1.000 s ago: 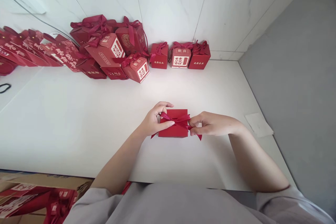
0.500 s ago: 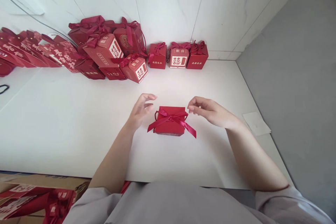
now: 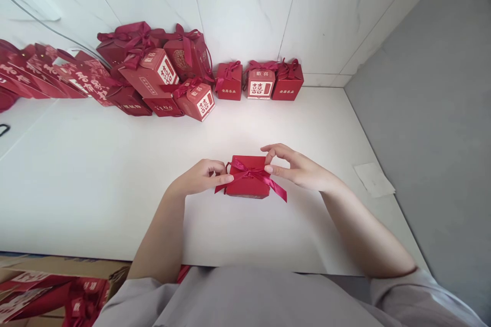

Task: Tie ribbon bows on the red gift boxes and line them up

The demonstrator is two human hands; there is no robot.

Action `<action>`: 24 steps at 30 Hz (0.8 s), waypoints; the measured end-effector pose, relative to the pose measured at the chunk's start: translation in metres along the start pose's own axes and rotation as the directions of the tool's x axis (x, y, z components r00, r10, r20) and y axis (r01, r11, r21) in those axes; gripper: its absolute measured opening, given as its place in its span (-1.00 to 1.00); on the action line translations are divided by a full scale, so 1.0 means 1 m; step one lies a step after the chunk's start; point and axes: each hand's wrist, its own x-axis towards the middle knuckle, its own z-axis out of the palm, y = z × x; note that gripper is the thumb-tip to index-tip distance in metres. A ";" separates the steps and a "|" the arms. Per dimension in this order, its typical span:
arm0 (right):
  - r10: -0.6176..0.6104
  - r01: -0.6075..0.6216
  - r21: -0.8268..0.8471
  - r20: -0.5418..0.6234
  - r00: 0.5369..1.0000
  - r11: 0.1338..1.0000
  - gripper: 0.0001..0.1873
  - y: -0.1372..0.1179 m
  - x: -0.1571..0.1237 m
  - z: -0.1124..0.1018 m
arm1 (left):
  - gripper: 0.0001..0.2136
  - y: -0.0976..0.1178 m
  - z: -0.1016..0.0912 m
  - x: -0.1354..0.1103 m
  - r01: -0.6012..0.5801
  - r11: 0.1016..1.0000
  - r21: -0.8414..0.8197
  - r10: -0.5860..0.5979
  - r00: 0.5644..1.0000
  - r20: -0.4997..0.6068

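Observation:
A small red gift box [image 3: 248, 186] tied with a red ribbon bow [image 3: 251, 173] stands on the white table [image 3: 95, 184] in front of me. My left hand [image 3: 203, 176] pinches the ribbon loop at the box's left edge. At the right side of the bow, my right hand [image 3: 295, 166] holds the other ribbon loop between thumb and fingers. Two ribbon tails hang down the box's front corners.
Several finished red boxes with bows [image 3: 261, 80] line the back wall, and a heap of more boxes [image 3: 153, 74] and flat red bags [image 3: 46, 74] lies at the back left. A paper scrap [image 3: 374, 179] lies at the right edge. A cardboard carton [image 3: 49, 286] with red items sits below left.
One second ago both hands gripped the ribbon. Half a second ago they had let go and lifted apart. Now both have returned and pinch the bow's loops again.

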 end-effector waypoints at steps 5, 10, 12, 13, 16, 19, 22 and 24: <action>0.025 -0.027 0.043 0.044 0.999 0.999 -0.75 0.005 0.001 0.002 | -0.58 0.002 0.000 0.001 -0.037 0.998 -0.045 0.040 0.997 0.067; -0.027 0.019 0.083 0.095 0.995 0.996 -0.72 0.004 0.001 0.002 | -0.59 0.007 0.002 0.000 -0.077 0.990 -0.119 0.087 0.992 0.086; -0.063 0.054 0.082 0.112 0.992 0.995 -0.70 0.001 0.001 0.002 | -0.61 0.008 0.004 0.000 -0.103 0.985 -0.138 0.113 0.991 0.067; -0.069 0.061 0.078 0.107 0.992 0.995 -0.70 0.000 0.001 0.002 | -0.62 0.008 0.004 0.000 -0.120 0.983 -0.141 0.129 0.990 0.059; -0.044 0.040 0.069 0.064 0.997 0.997 -0.70 -0.003 0.002 0.002 | -0.63 0.009 0.006 0.000 -0.160 0.977 -0.141 0.168 0.985 0.040; -0.025 0.022 0.069 0.045 0.999 0.997 -0.66 -0.002 0.002 0.003 | -0.63 0.009 0.006 0.000 -0.178 0.976 -0.124 0.181 0.983 0.017; -0.027 0.024 0.070 0.035 0.999 0.997 -0.70 -0.001 0.002 0.004 | -0.64 0.010 0.006 0.000 -0.181 0.977 -0.113 0.183 0.983 0.012; -0.034 0.032 0.064 0.026 0.999 0.997 -0.77 0.000 0.002 0.004 | -0.64 0.010 0.006 0.000 -0.178 0.978 -0.113 0.180 0.983 0.015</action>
